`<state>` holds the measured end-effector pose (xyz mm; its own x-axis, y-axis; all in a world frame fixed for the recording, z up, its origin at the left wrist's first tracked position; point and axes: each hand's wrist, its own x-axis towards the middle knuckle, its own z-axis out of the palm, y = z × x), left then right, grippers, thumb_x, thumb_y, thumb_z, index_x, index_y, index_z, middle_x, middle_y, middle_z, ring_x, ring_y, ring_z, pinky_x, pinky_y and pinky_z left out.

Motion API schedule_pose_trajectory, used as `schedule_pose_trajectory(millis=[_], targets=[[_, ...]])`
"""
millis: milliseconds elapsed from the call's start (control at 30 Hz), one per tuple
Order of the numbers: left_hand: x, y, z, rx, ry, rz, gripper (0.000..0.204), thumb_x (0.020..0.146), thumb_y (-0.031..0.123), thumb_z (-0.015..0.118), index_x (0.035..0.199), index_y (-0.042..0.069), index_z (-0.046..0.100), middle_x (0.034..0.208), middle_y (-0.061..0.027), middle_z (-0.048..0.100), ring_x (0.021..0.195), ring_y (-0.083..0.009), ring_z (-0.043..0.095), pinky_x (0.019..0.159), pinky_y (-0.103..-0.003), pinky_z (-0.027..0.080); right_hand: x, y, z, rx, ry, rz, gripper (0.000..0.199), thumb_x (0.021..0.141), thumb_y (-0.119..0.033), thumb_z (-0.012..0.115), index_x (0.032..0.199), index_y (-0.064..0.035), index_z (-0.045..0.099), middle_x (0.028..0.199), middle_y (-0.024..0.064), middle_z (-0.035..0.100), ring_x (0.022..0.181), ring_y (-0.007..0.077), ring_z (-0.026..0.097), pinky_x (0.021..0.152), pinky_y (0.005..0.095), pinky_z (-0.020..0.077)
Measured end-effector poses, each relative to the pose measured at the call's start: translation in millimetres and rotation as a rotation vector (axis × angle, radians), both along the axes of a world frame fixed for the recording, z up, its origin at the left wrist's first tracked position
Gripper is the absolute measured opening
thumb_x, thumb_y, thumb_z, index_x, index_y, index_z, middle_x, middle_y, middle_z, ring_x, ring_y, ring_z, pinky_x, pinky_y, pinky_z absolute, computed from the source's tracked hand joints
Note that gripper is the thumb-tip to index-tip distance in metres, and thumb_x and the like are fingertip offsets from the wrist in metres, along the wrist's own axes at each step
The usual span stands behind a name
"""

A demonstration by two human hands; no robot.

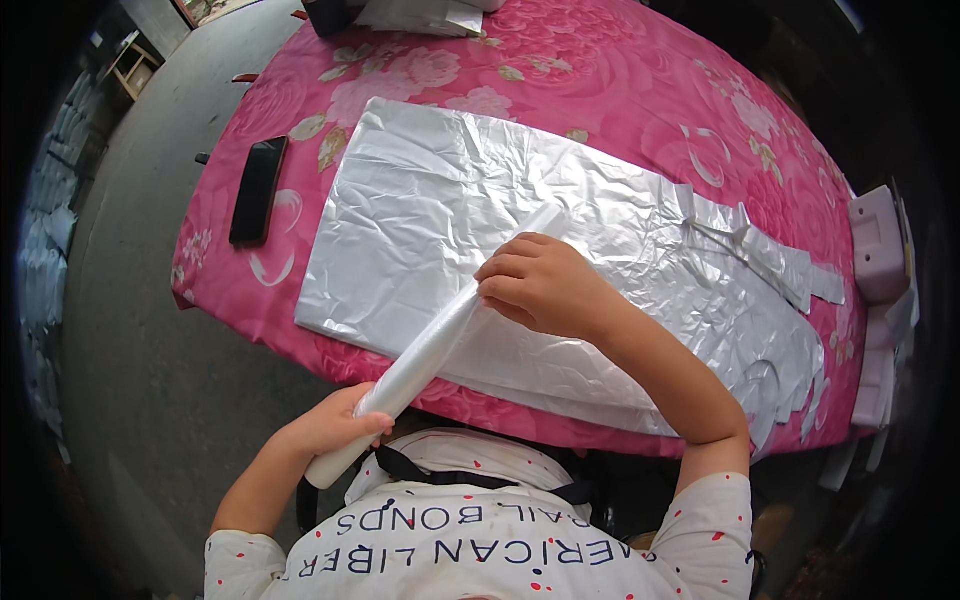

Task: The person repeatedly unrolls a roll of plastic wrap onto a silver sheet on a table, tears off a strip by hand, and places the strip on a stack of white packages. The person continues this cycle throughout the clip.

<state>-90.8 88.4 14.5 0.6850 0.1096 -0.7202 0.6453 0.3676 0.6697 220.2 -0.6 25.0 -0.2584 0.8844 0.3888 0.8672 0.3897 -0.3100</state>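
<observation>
Black phone [258, 190] lies flat at the desk's [600, 80] left edge. Left hand [335, 420], fingers closed, grips the lower end of a rolled white tube [430, 350]. Right hand [540, 285] clasps its upper part, above stacked silver bags [480, 200] lying flat on the desk.

Dark phone [258, 190], slim black rectangle, screen unlit, flat near left edge of bench [620, 90]. Stack of flat silvery plastic bags [480, 220] at centre. White moulded packaging pieces [880, 245] at right edge.
</observation>
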Motion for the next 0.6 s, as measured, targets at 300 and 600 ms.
schedule_pose_trajectory(millis=[300, 600], targets=[[3.9, -4.6, 4.2, 0.244, 0.016, -0.116, 0.040, 0.078, 0.015, 0.064, 0.111, -0.001, 0.048, 0.086, -0.0083, 0.057, 0.072, -0.0136, 0.057, 0.066, -0.030, 0.048, 56.3, -12.8, -15.7, -0.447, 1.085, -0.718, 0.036, 0.084, -0.038, 0.062, 0.087, -0.0025, 0.063, 0.073, 0.0026, 0.059, 0.064, 0.0122, 0.054, 0.060, 0.0264, 0.0448], [6.0, -9.1, 6.1, 0.308, 0.011, -0.099, 0.041, 0.077, 0.016, 0.065, 0.111, -0.001, 0.049, 0.087, -0.0096, 0.058, 0.073, -0.0143, 0.058, 0.068, -0.030, 0.049, 55.1, -9.5, -11.9, -0.661, 1.177, -0.533, 0.026, 0.084, -0.027, 0.065, 0.080, -0.0020, 0.061, 0.064, -0.0015, 0.052, 0.056, 0.0046, 0.047, 0.051, 0.0203, 0.0387]])
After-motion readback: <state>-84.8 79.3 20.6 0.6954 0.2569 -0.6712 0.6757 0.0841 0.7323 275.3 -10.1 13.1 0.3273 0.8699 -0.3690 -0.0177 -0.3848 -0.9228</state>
